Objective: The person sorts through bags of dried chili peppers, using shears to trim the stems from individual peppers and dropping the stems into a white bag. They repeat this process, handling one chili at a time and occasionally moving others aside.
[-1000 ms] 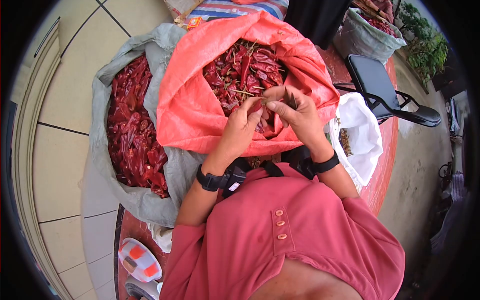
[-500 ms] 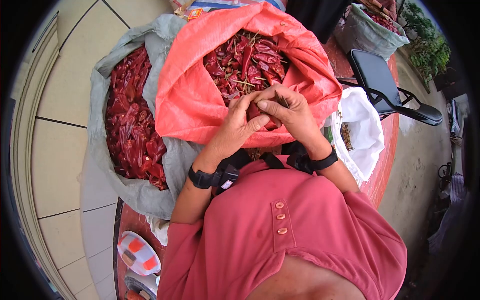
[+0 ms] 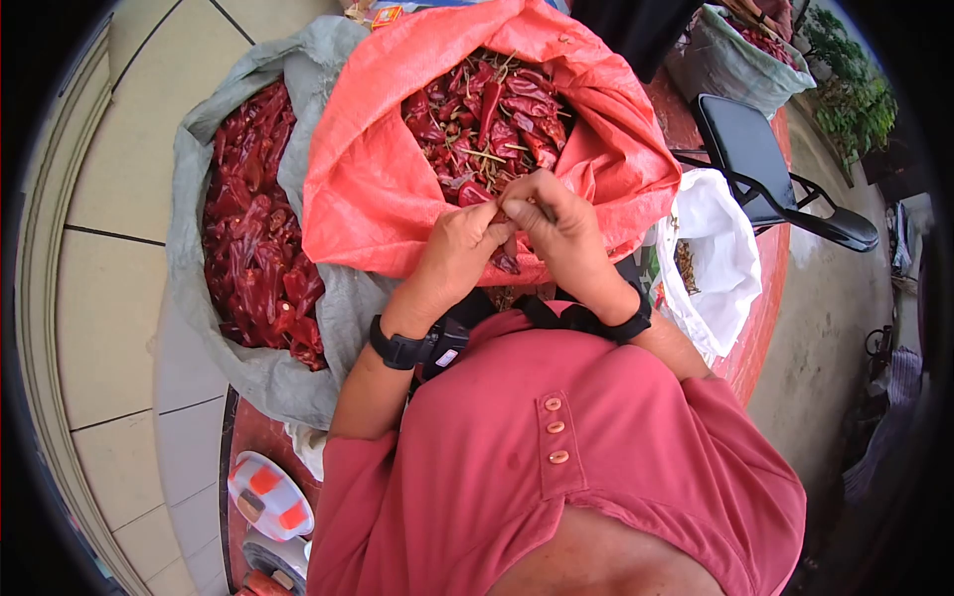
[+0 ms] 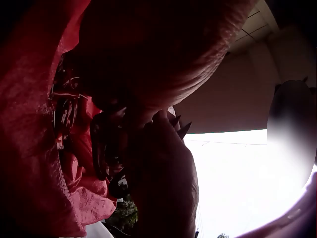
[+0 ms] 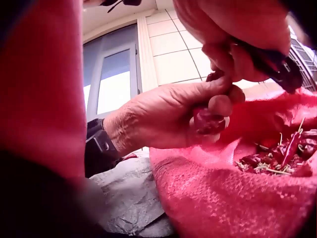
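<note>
Over the near rim of the orange sack, my two hands meet around one dried red chili. My left hand grips the chili in curled fingers and thumb. My right hand presses its fingertips on the chili's top end and holds a dark tool under its fingers. The head view hides that tool. In the left wrist view the hands are dark shapes in front of the sack, with the chili between them.
The orange sack holds a heap of dried chilies with stems. A grey sack of red chilies lies to its left. A white bag and a black chair stand on the right. Tiled floor runs along the left.
Both hands have drawn nearer to my body, down to the sack's near rim. The dark tool, which stuck out of my right hand before, is now covered in the head view.
</note>
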Tool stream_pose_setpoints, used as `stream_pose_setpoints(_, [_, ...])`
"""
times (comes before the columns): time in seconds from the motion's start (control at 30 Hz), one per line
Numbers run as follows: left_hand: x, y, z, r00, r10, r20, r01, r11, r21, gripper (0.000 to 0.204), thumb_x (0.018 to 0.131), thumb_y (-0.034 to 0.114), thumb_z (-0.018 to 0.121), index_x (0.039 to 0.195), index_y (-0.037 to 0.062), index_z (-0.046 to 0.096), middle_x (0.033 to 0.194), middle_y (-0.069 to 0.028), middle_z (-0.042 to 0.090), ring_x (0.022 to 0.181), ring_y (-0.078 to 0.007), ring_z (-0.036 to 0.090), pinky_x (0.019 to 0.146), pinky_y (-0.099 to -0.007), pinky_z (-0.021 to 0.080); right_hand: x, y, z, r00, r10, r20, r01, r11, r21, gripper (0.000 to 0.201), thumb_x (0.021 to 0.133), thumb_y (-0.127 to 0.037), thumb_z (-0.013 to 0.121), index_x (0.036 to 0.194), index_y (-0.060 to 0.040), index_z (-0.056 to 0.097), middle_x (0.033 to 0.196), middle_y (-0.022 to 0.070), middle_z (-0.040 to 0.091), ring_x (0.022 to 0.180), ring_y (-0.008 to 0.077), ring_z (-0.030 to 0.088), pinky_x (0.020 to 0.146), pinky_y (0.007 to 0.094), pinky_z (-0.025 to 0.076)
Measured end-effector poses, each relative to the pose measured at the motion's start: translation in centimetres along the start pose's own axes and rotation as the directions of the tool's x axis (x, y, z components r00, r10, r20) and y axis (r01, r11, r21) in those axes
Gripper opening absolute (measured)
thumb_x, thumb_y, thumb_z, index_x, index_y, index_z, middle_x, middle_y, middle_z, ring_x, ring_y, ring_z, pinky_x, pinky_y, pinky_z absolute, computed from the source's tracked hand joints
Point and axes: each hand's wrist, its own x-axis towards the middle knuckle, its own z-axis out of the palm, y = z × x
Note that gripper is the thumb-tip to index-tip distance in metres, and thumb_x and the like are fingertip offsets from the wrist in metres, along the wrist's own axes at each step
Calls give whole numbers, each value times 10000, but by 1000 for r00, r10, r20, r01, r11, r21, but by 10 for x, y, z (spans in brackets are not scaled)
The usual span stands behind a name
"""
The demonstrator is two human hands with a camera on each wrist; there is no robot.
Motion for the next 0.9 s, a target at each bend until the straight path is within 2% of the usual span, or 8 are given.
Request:
stream_pose_setpoints(0.07, [-1, 3, 4, 998, 43, -54, -32, 983, 179, 191, 947, 167, 556, 933, -20, 594, 751, -148, 612, 671, -273, 619, 608, -382, 465, -1, -8, 4, 978, 206, 44, -201, 850, 488, 116, 962, -164, 589, 931, -60, 549, 757, -55, 514, 584, 19, 394, 477, 183, 321])
stream_pose_setpoints(0.37, [2, -7, 15, 926, 328, -185, -246, 898, 364, 159, 911, 168, 597, 914, 9, 590, 739, -149, 564, 695, -326, 588, 628, -409, 470, 4, 8, -8, 896, 391, 211, -420, 590, 689, 111, 957, -163, 578, 978, -55, 563, 713, -33, 526, 446, 16, 308, 409, 178, 241])
stream_pose_setpoints(0.47, [-1, -8, 16, 903, 387, -188, -311, 889, 335, 127, 916, 139, 587, 922, 13, 600, 746, -133, 575, 698, -313, 590, 624, -397, 477, 10, 34, -15, 845, 363, 393, -476, 175, 862, 111, 972, -169, 549, 978, -60, 572, 727, -32, 538, 437, 9, 314, 400, 176, 243])
stream_pose_setpoints(0.57, [-1, -3, 19, 917, 380, -124, -316, 880, 355, 107, 921, 121, 579, 928, 18, 606, 752, -110, 582, 700, -272, 605, 635, -372, 487, 6, 55, -13, 791, 406, 458, -510, 23, 860, 117, 985, -169, 521, 962, -63, 566, 751, -23, 561, 431, 0, 318, 391, 174, 255])
stream_pose_setpoints(0.6, [0, -13, 21, 929, 331, -168, -291, 930, 224, 116, 920, 123, 590, 975, 26, 620, 768, -96, 591, 740, -235, 621, 668, -344, 494, 7, 39, -12, 878, 383, 288, -427, 353, 832, 123, 981, -183, 535, 963, -64, 560, 789, -3, 601, 427, 11, 334, 390, 172, 265])
stream_pose_setpoints(0.73, [0, 6, 13, 913, 348, -213, -314, 932, 180, 174, 924, 124, 593, 1062, 23, 620, 834, -90, 616, 811, -203, 632, 718, -312, 492, 11, 1, -35, 918, 304, -255, -164, 875, 455, 120, 984, -191, 533, 951, -79, 563, 801, 5, 609, 419, 32, 340, 372, 193, 278])
stream_pose_setpoints(0.83, [-7, 12, 7, 881, 355, -311, -308, 932, 191, 240, 900, 73, 603, 1133, 19, 592, 880, -82, 632, 846, -206, 619, 748, -320, 489, -1, -22, -70, 858, -42, -513, 38, 999, -19, 126, 956, -121, 571, 1060, -65, 613, 861, -17, 616, 575, 0, 377, 499, 163, 288])
stream_pose_setpoints(0.9, [-21, 22, -3, 841, 324, -433, -307, 945, 112, 325, 842, 17, 646, 1157, 15, 568, 878, -88, 627, 851, -240, 589, 776, -347, 487, -12, -24, -105, 781, -294, -551, 7, 886, -463, 99, 926, -64, 612, 1020, -55, 641, 865, -20, 617, 647, 22, 496, 588, 181, 409])
